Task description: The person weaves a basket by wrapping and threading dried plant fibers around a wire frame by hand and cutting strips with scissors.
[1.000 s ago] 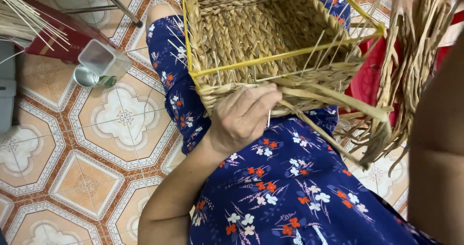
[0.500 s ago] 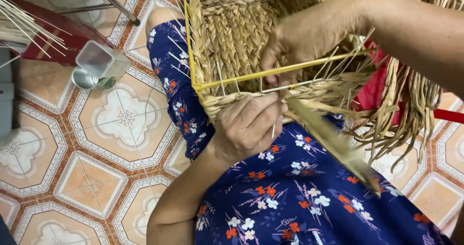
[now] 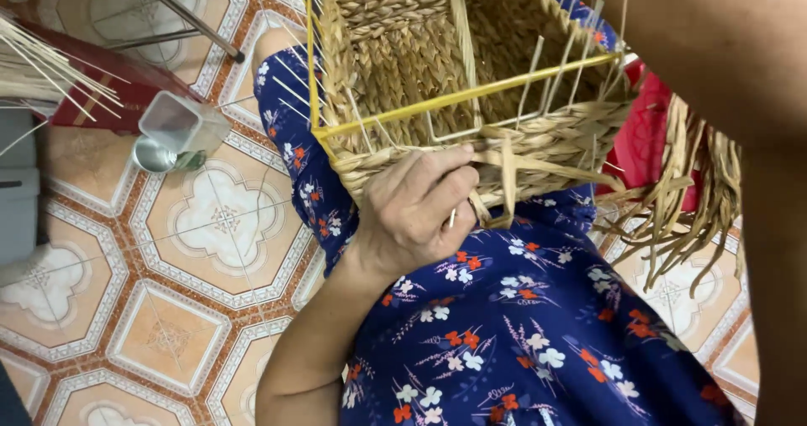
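My left hand [image 3: 412,211] presses against the near wall of one half-woven basket [image 3: 437,64] resting on my lap, fingers curled shut around a flat straw strand [image 3: 507,182] and a thin stick beside it. My right forearm [image 3: 731,81] crosses at two o'clock; its hand is out of view. A yellow frame [image 3: 458,98] rims the basket. At nine o'clock on the tiled floor [image 3: 168,308] lie one clear square container [image 3: 181,123] and one round tin [image 3: 154,154]. At ten o'clock, one bundle of sticks [image 3: 38,73] fans over a red mat. Loose straw [image 3: 698,199] hangs at three o'clock.
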